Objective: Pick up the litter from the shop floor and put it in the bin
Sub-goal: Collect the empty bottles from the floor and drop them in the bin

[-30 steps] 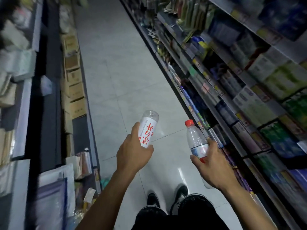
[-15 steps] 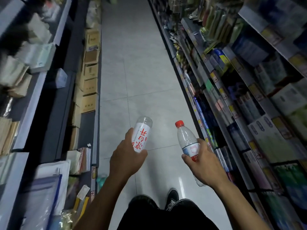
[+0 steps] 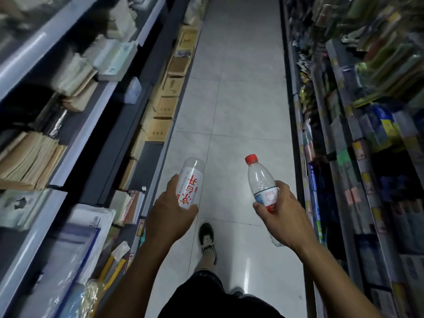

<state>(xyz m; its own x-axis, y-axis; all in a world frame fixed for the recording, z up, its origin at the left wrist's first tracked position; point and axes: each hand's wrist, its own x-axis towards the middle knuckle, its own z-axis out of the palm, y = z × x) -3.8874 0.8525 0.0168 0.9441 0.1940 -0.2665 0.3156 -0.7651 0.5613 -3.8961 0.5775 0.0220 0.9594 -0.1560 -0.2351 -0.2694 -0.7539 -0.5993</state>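
Narrow tiled shop aisle (image 3: 238,92), no bin visible: left hand (image 3: 169,216) wrapped around white-labelled bottle (image 3: 191,183), right hand (image 3: 281,214) clutching red-capped bottle (image 3: 261,182). Risk: slick plastic slipping mid-stride.

You're in a shop aisle, prob. stationery/books: shelving on the left (image 3: 75,134) holds stacked notebooks and paper pads (image 3: 29,157), w/ cardboard boxes (image 3: 165,106) lined along the bottom. Shelving on the right (image 3: 339,125) carries packaged goods w/ price tags (image 3: 359,149) on the edges (print too blurred to read), pale tiled floor (image 3: 241,88) between.
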